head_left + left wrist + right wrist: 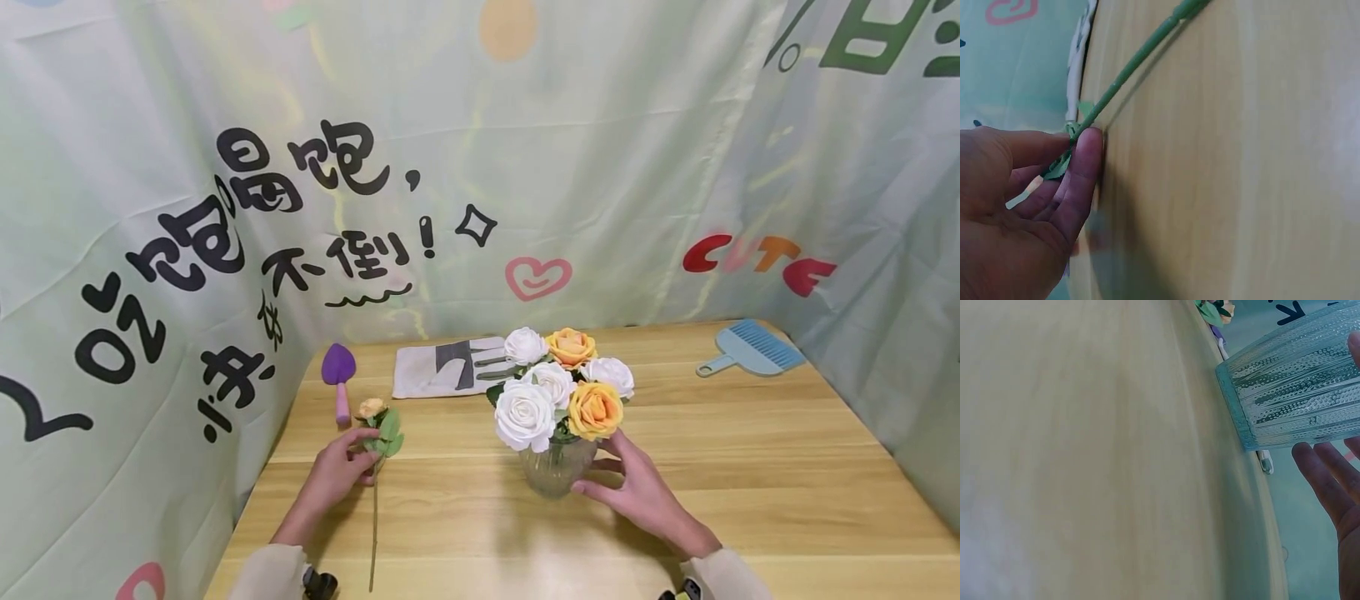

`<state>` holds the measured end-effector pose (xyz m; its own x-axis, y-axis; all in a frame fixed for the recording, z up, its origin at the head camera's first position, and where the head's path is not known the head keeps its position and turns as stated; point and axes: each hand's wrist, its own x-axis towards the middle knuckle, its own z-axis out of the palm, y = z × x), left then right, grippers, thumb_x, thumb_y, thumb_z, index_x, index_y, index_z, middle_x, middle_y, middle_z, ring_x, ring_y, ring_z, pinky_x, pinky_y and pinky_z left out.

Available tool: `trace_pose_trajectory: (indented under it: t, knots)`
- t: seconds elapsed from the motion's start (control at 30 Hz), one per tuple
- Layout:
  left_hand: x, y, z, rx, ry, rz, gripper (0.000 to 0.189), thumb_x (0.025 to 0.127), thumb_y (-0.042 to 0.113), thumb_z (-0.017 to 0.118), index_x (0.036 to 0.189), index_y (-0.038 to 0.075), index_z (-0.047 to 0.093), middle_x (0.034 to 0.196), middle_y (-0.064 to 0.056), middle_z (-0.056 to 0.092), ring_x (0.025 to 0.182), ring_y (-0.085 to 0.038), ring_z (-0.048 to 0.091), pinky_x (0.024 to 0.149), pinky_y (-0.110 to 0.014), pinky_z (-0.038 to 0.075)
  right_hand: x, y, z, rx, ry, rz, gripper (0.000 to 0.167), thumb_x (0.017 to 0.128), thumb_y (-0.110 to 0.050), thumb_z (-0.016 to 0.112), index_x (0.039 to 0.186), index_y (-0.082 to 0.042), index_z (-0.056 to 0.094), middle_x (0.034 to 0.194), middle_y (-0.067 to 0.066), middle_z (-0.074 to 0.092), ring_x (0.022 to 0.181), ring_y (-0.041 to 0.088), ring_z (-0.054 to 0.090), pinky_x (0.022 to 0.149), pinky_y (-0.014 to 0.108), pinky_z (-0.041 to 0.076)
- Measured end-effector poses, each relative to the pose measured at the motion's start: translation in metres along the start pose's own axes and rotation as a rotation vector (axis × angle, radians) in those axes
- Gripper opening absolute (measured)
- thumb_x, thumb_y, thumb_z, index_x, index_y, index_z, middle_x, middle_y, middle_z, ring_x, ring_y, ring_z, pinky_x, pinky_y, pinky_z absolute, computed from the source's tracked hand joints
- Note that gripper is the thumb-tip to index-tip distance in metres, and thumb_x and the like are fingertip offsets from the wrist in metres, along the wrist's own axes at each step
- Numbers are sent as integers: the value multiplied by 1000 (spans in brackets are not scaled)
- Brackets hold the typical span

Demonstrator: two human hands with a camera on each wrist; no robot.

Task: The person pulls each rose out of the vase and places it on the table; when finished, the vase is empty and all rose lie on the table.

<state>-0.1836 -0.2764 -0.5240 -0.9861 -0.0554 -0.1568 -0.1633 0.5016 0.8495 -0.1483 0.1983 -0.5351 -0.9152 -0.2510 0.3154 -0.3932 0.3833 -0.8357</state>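
- The single rose [389,425] is at the left of the table [750,467], gripped between the left hand's [337,471] thumb and fingers just below the bloom [371,407].
- It points far: bloom at the far end, bare stem [374,517] running almost straight to the near side.
- The right hand [637,487] curves about the right side of the upright glass vase [557,468], thumb at the front; whether the fingers press the glass, I cannot tell.
- White and orange roses [555,383] fill the vase, well to the right of the single one.
- The left wrist view alone shows the pinch on the green stem up close, a thin shadow beside it.
- The right wrist view alone shows the vase's beaded, ridged pattern.
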Motion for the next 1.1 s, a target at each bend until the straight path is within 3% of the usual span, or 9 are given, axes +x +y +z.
trace_pose_trajectory:
  t: [0.23,0.5,0.67,0.77,0.9,0.93,1.0,1.03,1.1]
  knots:
    - [1,-2,6,-36,5,0,41,102,0,71,142,2,66,91,-17,70,73,-21,73,66,-31,68,0,0,0,7,0,-3,104,88,-17,94,172,-14,31,162,27,51,135,4,60,96,34,67]
    - [-2,3,-4,-15,55,31,32,102,4,74,134,2,68,128,-24,59,72,-22,74,66,-32,69,0,2,1,10,-5,-9,104,87,-17,94,171,-16,32,162,26,51,134,7,61,96,35,67]
    - [-4,20,-16,41,95,80,32,104,13,74,136,7,68,134,-23,61,83,-26,75,73,-34,68,0,3,0,3,2,-14,104,86,-17,95,171,-16,34,160,26,54,132,5,62,95,35,68]
    - [-5,37,-19,79,114,156,31,105,18,75,134,10,70,142,-21,64,101,-26,74,84,-29,64,0,2,0,-1,6,-15,104,86,-16,95,170,-16,34,159,27,55,132,3,62,95,35,67]
    - [0,63,-13,45,116,334,27,103,16,77,129,8,73,139,-15,71,113,-22,73,95,-24,62,0,2,-1,0,9,-15,105,86,-15,95,171,-15,34,160,27,54,132,1,61,95,35,67]
    - [1,70,-10,18,109,383,26,103,14,78,127,7,74,138,-15,72,113,-22,74,105,-27,60,0,2,-1,-1,8,-13,104,86,-15,95,171,-15,34,160,27,53,132,2,60,96,35,67]
    - [3,84,-4,-12,94,471,23,101,11,78,124,8,75,124,-10,76,110,-19,75,109,-39,61,0,2,-1,-4,7,-7,104,86,-16,94,171,-15,33,161,27,53,133,3,61,96,35,67]
    - [3,90,-1,-24,86,505,22,101,11,79,123,9,75,122,-8,76,109,-17,75,119,-43,54,0,2,0,-6,7,-4,104,86,-17,94,171,-15,33,161,27,53,133,4,61,95,35,67]
    - [1,104,7,-55,55,560,20,101,9,79,121,12,76,121,-8,76,109,-15,75,121,-52,51,0,2,0,-5,4,-2,104,87,-18,94,171,-16,33,161,27,53,133,6,62,96,35,67]
